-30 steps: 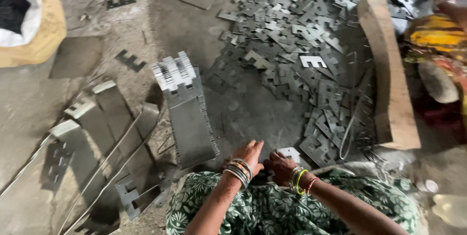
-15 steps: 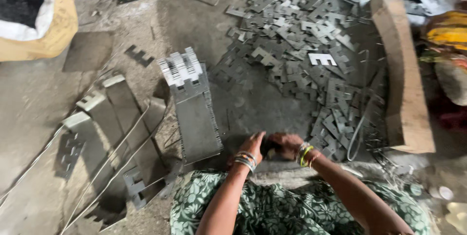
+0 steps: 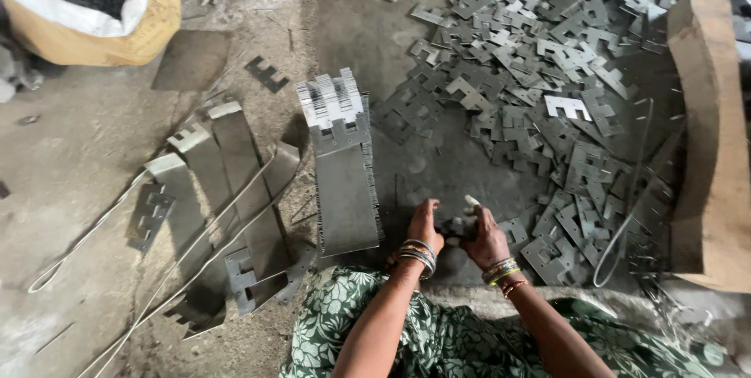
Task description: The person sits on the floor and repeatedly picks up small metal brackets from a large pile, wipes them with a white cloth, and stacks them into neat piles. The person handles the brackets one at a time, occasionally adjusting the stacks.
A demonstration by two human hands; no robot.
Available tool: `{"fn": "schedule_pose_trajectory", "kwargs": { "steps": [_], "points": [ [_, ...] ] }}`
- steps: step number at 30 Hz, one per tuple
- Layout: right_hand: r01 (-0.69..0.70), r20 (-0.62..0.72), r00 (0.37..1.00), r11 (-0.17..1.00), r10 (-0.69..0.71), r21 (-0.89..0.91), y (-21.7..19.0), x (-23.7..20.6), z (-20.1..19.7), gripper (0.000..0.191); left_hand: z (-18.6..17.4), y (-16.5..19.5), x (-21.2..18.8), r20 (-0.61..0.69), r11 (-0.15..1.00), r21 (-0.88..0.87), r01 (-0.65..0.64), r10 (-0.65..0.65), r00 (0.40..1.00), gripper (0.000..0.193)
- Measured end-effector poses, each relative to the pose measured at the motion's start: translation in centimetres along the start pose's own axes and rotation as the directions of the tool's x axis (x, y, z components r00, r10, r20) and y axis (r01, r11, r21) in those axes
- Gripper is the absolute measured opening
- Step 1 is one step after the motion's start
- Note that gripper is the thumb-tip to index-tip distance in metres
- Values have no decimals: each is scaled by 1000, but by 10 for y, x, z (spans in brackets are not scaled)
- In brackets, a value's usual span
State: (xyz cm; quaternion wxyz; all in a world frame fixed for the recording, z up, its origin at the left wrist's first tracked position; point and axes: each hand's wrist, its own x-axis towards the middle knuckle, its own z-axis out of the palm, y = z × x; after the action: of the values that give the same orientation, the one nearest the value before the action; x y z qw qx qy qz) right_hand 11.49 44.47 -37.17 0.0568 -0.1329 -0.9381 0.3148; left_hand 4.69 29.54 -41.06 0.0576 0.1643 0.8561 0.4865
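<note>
Both forearms reach forward over a green patterned lap, wrists bangled. The left hand [image 3: 423,224] and right hand [image 3: 483,236] meet, fingers curled around a few small flat grey notched metal stampings [image 3: 460,225]. At 1 o'clock sprawls a loose stamping pile [image 3: 540,73]; at 10 o'clock stands a ribbed stacked bundle [image 3: 343,163].

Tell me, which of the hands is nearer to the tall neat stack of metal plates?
Left. The left hand is just right of the stack, close to its lower edge. The right hand is farther right, beyond the left hand.
</note>
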Motion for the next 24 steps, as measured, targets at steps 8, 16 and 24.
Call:
{"fn": "schedule_pose_trajectory", "kwargs": {
  "steps": [8, 16, 24],
  "points": [
    [206, 210, 966, 935, -148, -289, 15, 17, 20, 47, -101, 39, 32, 117, 991, 105, -87, 75, 990, 58],
    [106, 252, 954, 968, -163, 226, -51, 136, 68, 51, -264, -20, -15, 455, 932, 351, -87, -89, 886, 55],
    [698, 539, 691, 638, -482, -324, -229, 209, 164, 69, -271, -89, -5, 512, 907, 414, -77, -162, 844, 58]
  ]
}}
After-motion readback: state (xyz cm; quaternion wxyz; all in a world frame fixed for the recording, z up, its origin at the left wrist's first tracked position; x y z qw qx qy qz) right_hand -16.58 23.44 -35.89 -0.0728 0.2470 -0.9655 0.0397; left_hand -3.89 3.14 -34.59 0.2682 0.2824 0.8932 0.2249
